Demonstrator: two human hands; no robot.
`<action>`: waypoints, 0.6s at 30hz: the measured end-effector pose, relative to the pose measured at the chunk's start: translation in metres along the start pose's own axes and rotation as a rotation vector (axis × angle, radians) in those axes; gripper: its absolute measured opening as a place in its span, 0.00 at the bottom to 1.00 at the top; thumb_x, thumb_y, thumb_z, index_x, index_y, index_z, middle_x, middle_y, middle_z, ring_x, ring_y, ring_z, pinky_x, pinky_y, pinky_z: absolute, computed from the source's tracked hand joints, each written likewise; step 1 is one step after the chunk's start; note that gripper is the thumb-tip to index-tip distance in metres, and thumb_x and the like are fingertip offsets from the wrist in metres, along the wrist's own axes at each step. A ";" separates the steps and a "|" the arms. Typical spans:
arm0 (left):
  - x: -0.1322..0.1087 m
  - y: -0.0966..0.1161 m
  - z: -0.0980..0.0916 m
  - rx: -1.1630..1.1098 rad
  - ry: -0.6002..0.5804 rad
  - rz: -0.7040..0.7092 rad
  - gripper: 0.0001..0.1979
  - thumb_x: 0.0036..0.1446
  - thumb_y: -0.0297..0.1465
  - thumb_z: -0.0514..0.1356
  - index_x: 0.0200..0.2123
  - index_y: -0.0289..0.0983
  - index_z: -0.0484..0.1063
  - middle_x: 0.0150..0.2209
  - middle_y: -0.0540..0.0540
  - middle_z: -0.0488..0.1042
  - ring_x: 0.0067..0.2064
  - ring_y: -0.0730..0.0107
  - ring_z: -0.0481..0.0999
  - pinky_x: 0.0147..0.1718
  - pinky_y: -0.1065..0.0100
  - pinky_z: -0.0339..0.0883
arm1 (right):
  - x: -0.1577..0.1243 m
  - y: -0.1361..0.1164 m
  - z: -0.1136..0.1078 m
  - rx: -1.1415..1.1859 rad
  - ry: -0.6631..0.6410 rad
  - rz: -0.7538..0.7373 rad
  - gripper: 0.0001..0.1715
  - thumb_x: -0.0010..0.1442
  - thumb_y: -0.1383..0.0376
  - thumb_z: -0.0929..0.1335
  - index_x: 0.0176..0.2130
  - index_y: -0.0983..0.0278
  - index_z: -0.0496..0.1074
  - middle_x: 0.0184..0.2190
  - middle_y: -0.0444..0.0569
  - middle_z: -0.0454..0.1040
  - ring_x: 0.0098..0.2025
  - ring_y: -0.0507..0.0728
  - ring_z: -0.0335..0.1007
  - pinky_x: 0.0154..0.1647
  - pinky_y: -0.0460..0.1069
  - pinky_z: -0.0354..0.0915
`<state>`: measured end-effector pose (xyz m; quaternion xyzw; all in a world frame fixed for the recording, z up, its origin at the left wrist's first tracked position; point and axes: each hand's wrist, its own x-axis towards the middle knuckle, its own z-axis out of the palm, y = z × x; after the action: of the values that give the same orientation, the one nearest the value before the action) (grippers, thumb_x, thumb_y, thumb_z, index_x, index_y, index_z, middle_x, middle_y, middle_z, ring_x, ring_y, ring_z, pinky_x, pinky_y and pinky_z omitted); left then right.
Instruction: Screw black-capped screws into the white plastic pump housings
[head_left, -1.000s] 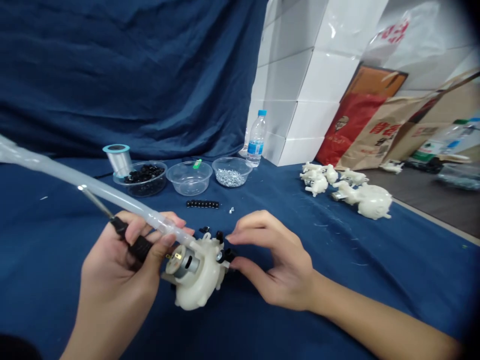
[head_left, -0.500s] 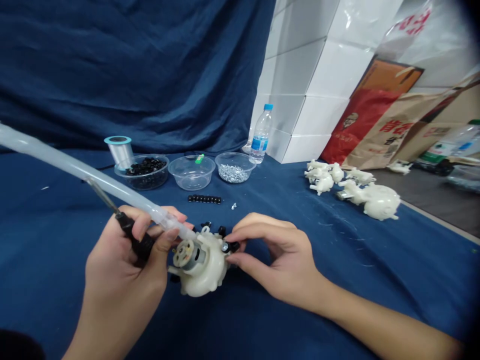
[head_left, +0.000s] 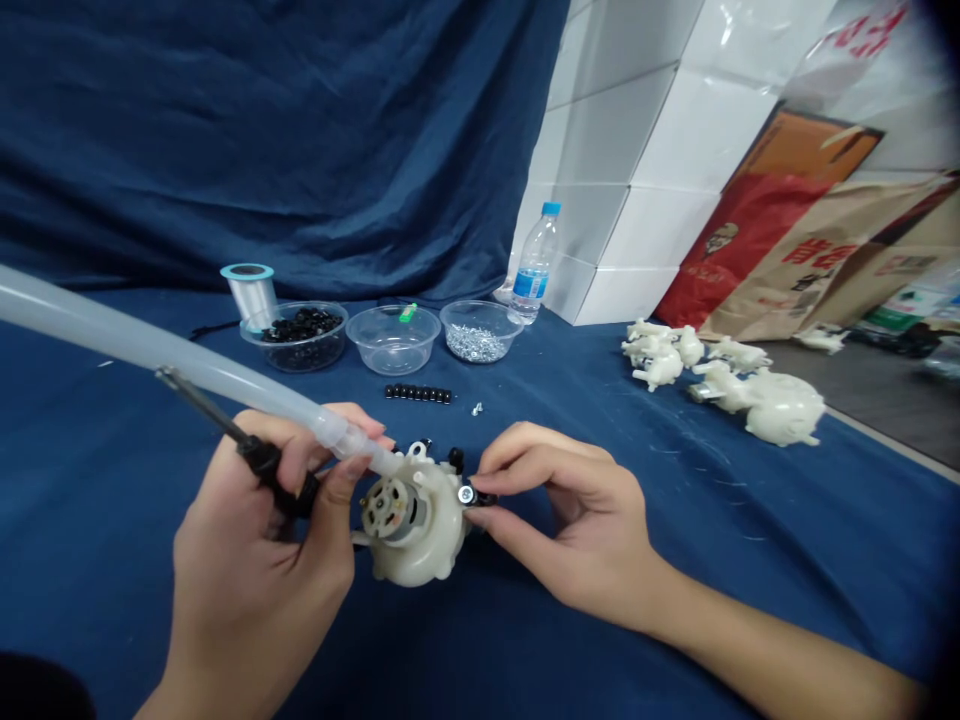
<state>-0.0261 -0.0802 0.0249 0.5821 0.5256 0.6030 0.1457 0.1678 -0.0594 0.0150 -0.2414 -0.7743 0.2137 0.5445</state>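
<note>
My left hand (head_left: 262, 560) is closed round a black-handled screwdriver (head_left: 259, 455), its shaft pointing up and left. The same hand's thumb and fingers also pinch the translucent hose (head_left: 225, 375) where it joins a cream plastic pump housing (head_left: 431, 540). A round metal motor (head_left: 391, 508) sits in the housing, facing me. At the housing's right edge, my right hand (head_left: 574, 510) pinches a small black rubber foot (head_left: 484, 498) between thumb and forefinger. A silver screw head (head_left: 466, 495) shows in the foot's near end. Another black foot (head_left: 456, 459) is on the housing's upper rim.
Behind stand clear bowls of black feet (head_left: 304, 340) and screws (head_left: 478, 345), a bowl (head_left: 394, 350) with a green piece, a spool (head_left: 251, 298) and a water bottle (head_left: 534, 265). A row of black feet (head_left: 418, 394) and loose screws (head_left: 478, 409) lie nearer. More cream housings (head_left: 784, 405) are right.
The view has shifted slightly, so most things sit a little further right. The housing has turned so the motor and screw head face me more squarely. Both hands keep their grip.
</note>
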 end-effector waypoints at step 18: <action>-0.002 0.007 0.002 -0.056 0.041 -0.035 0.15 0.59 0.35 0.58 0.28 0.44 0.51 0.38 0.52 0.75 0.40 0.59 0.80 0.41 0.56 0.74 | -0.006 -0.008 0.001 -0.061 0.038 -0.080 0.29 0.48 0.83 0.73 0.50 0.69 0.73 0.35 0.49 0.76 0.36 0.54 0.72 0.36 0.52 0.73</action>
<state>-0.0208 -0.0838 0.0282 0.5559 0.5216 0.6267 0.1618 0.1673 -0.0698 0.0152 -0.2308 -0.7791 0.1634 0.5595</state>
